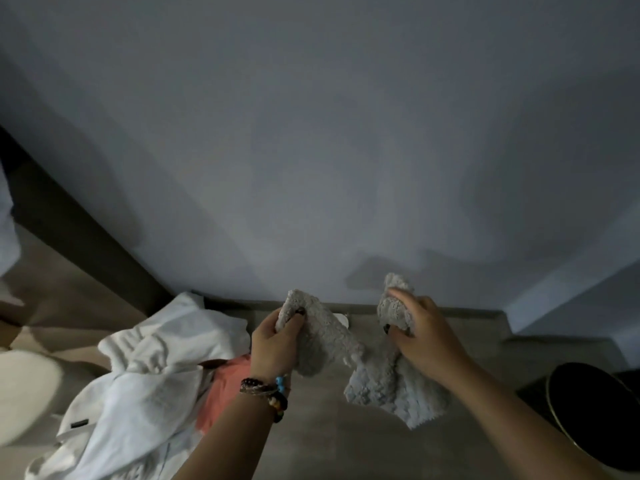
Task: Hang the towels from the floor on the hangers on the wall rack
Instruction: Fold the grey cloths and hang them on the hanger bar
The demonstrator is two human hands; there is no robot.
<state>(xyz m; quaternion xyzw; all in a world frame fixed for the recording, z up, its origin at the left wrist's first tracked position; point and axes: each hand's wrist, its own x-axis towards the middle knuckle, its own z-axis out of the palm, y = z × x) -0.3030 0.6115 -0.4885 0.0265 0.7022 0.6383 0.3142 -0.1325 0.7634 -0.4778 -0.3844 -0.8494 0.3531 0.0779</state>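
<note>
A: Across the whole upper view stood a plain grey wall (311, 133); below it ran the floor (311, 445), beige and dim; what lay on it?

B: A heap of white towels (138, 375) sprawled at the lower left, crumpled, with a small dark label near one edge; a salmon-pink cloth (227, 382) poked out from beneath its right side, touching it; at the far right sat a dark round object with a thin pale rim (595, 410), well apart from the heap; I could not tell what it was.

A: And the task's towel?

B: A fluffy grey towel (381, 379) hung in the air in front of the wall's base, clear of the floor, stretched between both hands; its lower part drooped in folds.

A: The hands, then?

B: The left hand (277, 341) was closed on the towel's left upper corner, fingers curled into the pile; the right hand (419, 327) pinched the other upper corner, bunched above the knuckles; beaded bracelets (266, 393) circled the left wrist.
</note>
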